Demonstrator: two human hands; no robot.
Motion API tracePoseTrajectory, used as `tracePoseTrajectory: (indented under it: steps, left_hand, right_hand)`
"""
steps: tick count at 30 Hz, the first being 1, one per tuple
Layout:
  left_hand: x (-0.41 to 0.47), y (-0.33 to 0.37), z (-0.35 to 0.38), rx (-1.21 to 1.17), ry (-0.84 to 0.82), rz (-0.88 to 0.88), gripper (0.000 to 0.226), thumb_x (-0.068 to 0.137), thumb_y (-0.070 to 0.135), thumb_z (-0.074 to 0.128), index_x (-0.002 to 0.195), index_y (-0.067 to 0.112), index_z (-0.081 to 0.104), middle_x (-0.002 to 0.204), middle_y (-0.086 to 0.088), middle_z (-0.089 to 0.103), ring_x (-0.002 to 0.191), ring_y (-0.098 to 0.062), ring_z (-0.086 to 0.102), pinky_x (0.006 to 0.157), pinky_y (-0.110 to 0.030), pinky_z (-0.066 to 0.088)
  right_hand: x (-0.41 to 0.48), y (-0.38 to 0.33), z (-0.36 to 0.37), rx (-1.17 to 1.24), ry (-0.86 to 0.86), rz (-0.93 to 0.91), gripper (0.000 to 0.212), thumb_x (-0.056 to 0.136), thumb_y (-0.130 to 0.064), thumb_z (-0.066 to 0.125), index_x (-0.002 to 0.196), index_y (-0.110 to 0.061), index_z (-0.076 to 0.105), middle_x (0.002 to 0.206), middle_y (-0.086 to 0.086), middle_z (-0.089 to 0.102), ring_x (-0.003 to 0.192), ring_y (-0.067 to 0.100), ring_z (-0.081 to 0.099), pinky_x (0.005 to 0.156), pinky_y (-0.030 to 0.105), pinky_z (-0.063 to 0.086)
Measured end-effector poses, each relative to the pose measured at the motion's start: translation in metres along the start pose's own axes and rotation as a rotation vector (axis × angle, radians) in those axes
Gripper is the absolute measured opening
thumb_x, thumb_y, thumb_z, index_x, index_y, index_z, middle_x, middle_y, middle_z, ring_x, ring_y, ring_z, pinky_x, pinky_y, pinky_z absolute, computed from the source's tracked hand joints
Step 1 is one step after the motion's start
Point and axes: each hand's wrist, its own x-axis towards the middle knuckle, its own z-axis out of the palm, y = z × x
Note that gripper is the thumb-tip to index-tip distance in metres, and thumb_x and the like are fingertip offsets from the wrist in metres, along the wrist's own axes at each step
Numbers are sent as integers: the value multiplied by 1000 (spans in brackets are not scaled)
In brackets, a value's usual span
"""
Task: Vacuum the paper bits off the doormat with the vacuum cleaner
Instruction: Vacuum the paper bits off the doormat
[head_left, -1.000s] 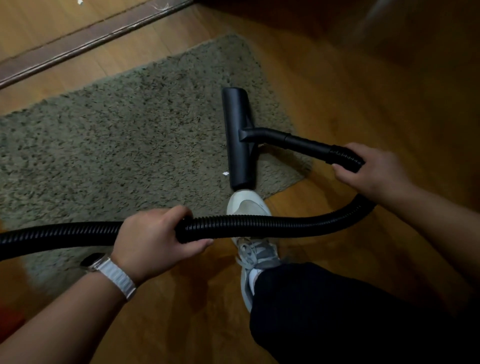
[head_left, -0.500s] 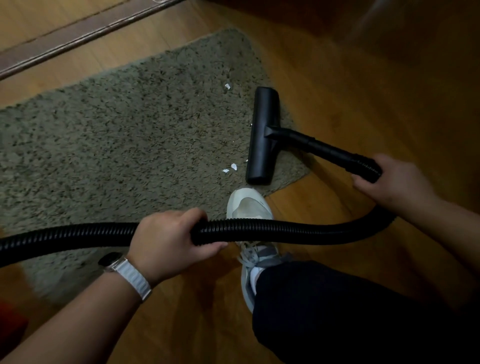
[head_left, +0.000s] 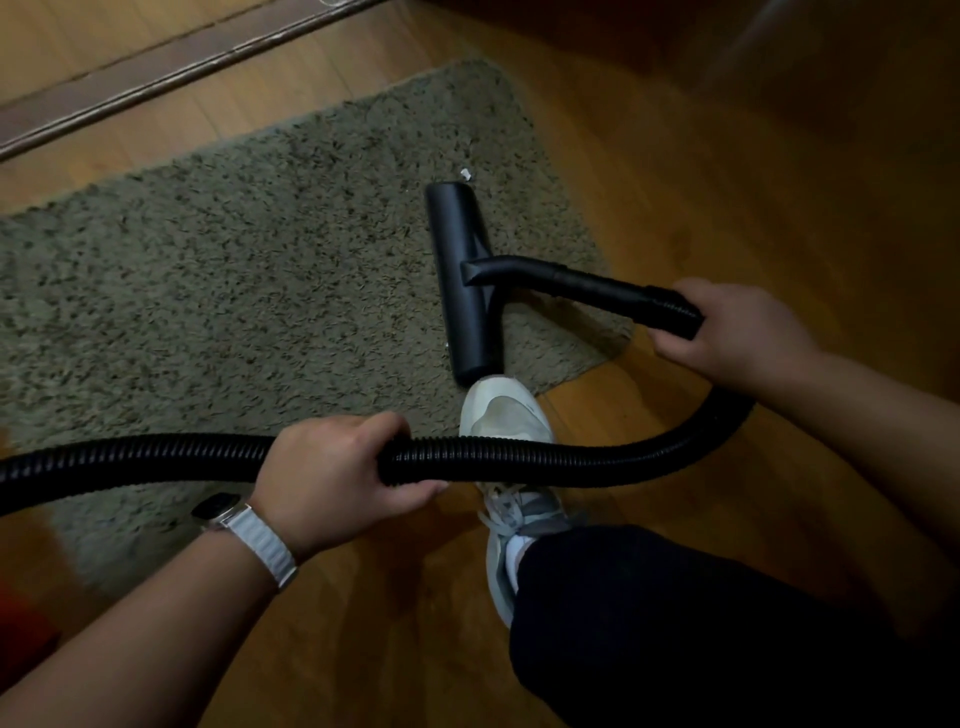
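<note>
A shaggy grey-green doormat (head_left: 249, 270) lies on the wooden floor. The black vacuum nozzle (head_left: 465, 280) rests on the mat's right part, long side running away from me. One white paper bit (head_left: 465, 174) lies just beyond its far end, and a tiny speck (head_left: 448, 344) shows at its left edge. My right hand (head_left: 737, 332) grips the ribbed end of the wand at the right. The black corrugated hose (head_left: 519, 460) loops back across the view. My left hand (head_left: 332, 475) grips that hose at lower centre.
My white and grey shoe (head_left: 506, 421) stands on the mat's near right corner, right behind the nozzle. A dark trouser leg (head_left: 701, 623) fills the lower right. A door threshold strip (head_left: 171, 67) runs along the top left. Wooden floor (head_left: 727, 171) surrounds the mat.
The nozzle slid right half a second ago, uncovering several paper bits, then moved back left over them. Only the far bit and a speck still show.
</note>
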Motion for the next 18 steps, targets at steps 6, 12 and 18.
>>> tracePoseTrajectory:
  steps: [6, 12, 18]
  left_hand:
    - [1, 0, -1, -14, 8, 4, 58, 70, 78, 51, 79, 23, 67, 56, 8, 61, 48, -17, 62, 42, -23, 41]
    - [5, 12, 1, -46, 40, -8, 59, 70, 78, 52, 80, 22, 67, 58, 6, 63, 51, -20, 63, 42, -29, 48]
    - [4, 10, 3, -35, 32, -17, 58, 69, 79, 53, 78, 23, 66, 58, 6, 62, 51, -20, 63, 43, -28, 44]
  right_hand:
    - [1, 6, -3, -24, 30, -6, 30, 89, -42, 66, 114, -26, 60, 77, -6, 55, 66, 6, 49, 51, 26, 33]
    - [-18, 45, -20, -9, 44, 174, 35, 85, -42, 70, 111, -20, 60, 78, 1, 58, 69, 16, 55, 59, 33, 47]
    - [-6, 32, -14, -67, 44, 71, 32, 85, -43, 69, 109, -23, 62, 76, -1, 58, 69, 17, 55, 57, 32, 46]
